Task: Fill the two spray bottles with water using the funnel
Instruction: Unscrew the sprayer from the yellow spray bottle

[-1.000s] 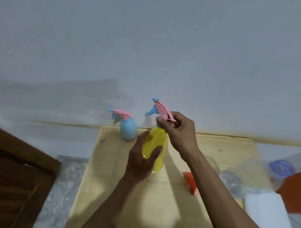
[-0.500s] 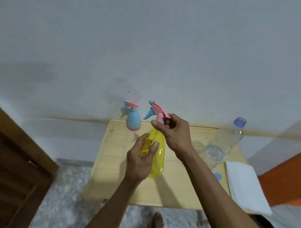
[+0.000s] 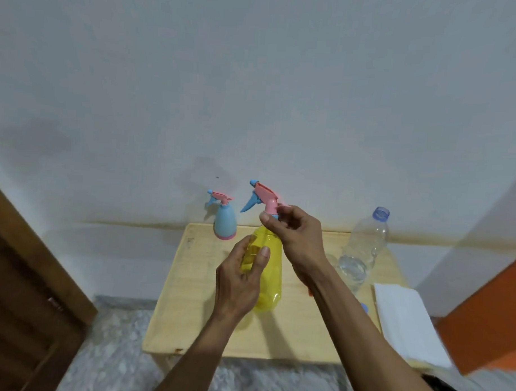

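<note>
yellow spray bottle stays upright over the wooden table, left hand wrapped around its body, right hand still pinching the collar under the pink sprayer head. little has shifted; the head is not yet off, so filling waits. blue spray bottle stands behind.
</note>
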{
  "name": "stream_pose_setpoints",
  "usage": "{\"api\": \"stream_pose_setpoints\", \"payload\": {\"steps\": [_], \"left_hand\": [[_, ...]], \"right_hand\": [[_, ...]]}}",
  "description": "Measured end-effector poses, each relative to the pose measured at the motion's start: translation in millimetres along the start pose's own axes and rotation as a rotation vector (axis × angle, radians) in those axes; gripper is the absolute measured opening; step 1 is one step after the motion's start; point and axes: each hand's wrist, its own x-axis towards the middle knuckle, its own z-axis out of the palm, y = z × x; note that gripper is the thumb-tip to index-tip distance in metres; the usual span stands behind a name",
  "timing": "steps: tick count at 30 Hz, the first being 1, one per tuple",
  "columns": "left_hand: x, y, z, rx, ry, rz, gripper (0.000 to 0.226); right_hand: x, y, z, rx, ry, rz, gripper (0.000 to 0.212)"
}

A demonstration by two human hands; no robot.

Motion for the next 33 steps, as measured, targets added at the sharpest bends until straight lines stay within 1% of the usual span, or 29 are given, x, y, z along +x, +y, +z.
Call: {"api": "stream_pose_setpoints", "payload": {"steps": [3, 5, 6, 7, 10, 15, 19, 21, 23, 26, 30, 33], "left_hand": [[2, 6, 9, 0.002, 0.010, -0.003, 0.037], [2, 12, 18, 0.006, 0.017, -0.012, 0.027], [2, 15, 22, 0.009, 0.019, -0.008, 0.025], [2, 19, 26, 0.013, 0.018, -0.003, 0.026], [1, 29, 38, 0.027, 0.007, 0.012, 0.043], [5, 31, 48, 0.019, 0.005, -0.003, 0.049], [5, 34, 51, 0.010, 0.023, -0.009, 0.058], [4, 38, 53, -0.008, 0.028, -0.009, 0.057], [3, 41, 54, -0.023, 0.035, -0.001, 0.055], [4, 44, 55, -0.030, 0.046, -0.002, 0.055], [4, 44, 55, -0.024, 0.058, 0.006, 0.049], [4, 44, 54, 0.001, 0.056, 0.012, 0.048]], "right_hand": [[2, -4, -11, 0.084, -0.041, 0.050, 0.033], [3, -7, -19, 0.105, -0.043, 0.082, 0.033], [4, -8, -23, 0.109, -0.037, 0.082, 0.032], [5, -11, -26, 0.115, -0.028, 0.074, 0.032], [8, -15, -35, 0.114, 0.004, 0.018, 0.035], [15, -17, -47, 0.093, -0.041, 0.019, 0.026], [15, -17, -49, 0.063, -0.062, 0.021, 0.028], [13, -17, -49, 0.092, -0.062, -0.001, 0.023], [13, -16, -49, 0.147, -0.053, 0.014, 0.017], [14, -17, -47, 0.237, -0.069, 0.085, 0.021], [15, -19, -46, 0.226, -0.079, 0.116, 0.027], [19, -20, -46, 0.174, -0.086, 0.080, 0.023]]}}
